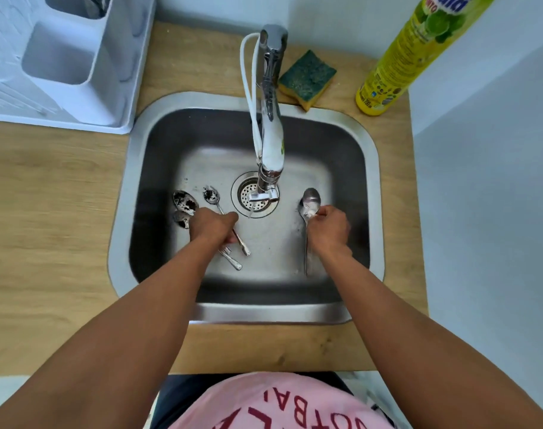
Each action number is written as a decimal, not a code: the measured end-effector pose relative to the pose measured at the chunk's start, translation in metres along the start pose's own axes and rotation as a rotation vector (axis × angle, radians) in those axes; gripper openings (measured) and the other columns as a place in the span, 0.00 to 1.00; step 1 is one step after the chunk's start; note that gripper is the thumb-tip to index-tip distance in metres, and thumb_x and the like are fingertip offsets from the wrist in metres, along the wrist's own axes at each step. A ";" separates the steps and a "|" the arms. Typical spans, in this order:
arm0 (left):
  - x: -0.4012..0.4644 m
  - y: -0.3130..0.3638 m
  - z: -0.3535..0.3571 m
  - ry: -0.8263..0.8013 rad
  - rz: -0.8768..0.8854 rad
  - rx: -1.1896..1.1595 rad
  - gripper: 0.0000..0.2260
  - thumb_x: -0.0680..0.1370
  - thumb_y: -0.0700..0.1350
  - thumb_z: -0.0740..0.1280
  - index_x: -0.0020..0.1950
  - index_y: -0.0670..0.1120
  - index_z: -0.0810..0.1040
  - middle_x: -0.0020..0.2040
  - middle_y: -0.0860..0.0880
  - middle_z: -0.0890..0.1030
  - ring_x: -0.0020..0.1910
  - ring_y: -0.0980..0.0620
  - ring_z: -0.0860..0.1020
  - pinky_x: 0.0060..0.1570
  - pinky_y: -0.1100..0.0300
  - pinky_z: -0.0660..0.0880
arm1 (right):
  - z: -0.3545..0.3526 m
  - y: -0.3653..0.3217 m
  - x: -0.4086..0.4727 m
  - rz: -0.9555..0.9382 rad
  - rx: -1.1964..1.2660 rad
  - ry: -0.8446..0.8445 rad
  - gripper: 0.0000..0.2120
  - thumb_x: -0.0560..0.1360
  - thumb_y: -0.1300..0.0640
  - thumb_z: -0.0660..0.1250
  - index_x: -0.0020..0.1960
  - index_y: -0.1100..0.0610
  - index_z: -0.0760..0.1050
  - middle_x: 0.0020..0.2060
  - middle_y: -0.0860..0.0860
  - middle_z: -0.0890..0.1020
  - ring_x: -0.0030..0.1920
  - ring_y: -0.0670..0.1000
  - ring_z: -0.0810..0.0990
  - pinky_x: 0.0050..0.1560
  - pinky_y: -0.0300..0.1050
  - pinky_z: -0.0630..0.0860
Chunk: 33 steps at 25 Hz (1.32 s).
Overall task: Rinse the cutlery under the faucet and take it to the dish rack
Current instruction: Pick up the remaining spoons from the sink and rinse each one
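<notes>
Inside the steel sink [374, 187] my left hand [210, 226] is closed over the handles of several dirty spoons. Their soiled bowls fan out to the left: a big one [185, 202], a small one [181, 218] and a teaspoon [212, 195]. Handle ends [237, 255] stick out below my fist. My right hand [329, 229] grips two clean-looking spoons [309, 203] near their bowls, handles pointing toward me. The faucet [271, 128] reaches over the drain [254, 195], and a thin stream of water falls between my hands. The white dish rack [87, 72] stands at the top left.
A green and yellow sponge [307, 77] lies behind the sink on the wooden counter [47, 212]. A yellow dish soap bottle [397, 60] stands at the back right, against the white wall. The rack's cutlery cups sit beside the sink's left corner.
</notes>
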<state>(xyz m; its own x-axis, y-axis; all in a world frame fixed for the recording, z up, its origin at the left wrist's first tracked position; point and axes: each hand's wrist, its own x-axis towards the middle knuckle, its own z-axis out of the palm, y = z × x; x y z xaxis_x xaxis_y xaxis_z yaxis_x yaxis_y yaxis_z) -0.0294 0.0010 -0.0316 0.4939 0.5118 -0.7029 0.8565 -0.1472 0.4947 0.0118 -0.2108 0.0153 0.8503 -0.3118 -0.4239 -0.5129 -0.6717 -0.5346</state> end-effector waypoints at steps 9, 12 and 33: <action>-0.033 0.006 0.005 -0.269 0.058 -0.405 0.07 0.77 0.37 0.73 0.40 0.38 0.78 0.25 0.44 0.81 0.22 0.48 0.81 0.23 0.58 0.80 | 0.007 0.011 0.016 0.049 -0.235 -0.062 0.11 0.76 0.63 0.69 0.57 0.65 0.77 0.57 0.64 0.83 0.57 0.66 0.82 0.52 0.51 0.79; -0.046 0.009 0.001 -0.325 0.095 -0.471 0.07 0.76 0.36 0.74 0.39 0.39 0.79 0.28 0.43 0.81 0.23 0.49 0.82 0.25 0.56 0.81 | 0.003 0.007 0.008 -0.113 -0.308 -0.032 0.14 0.75 0.64 0.67 0.60 0.64 0.75 0.59 0.63 0.80 0.59 0.65 0.80 0.55 0.51 0.77; -0.067 0.040 -0.018 -0.362 0.127 -0.672 0.06 0.78 0.37 0.69 0.53 0.39 0.85 0.39 0.42 0.85 0.31 0.47 0.83 0.42 0.52 0.83 | 0.021 -0.073 -0.046 -0.022 0.388 -0.434 0.08 0.79 0.60 0.66 0.51 0.61 0.82 0.33 0.57 0.83 0.24 0.48 0.76 0.30 0.44 0.77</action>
<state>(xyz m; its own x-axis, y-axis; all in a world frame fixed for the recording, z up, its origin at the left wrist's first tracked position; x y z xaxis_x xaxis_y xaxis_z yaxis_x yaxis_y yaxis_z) -0.0313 -0.0241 0.0443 0.6993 0.2000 -0.6863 0.5724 0.4186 0.7051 0.0071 -0.1335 0.0584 0.7767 0.0586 -0.6271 -0.5713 -0.3537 -0.7406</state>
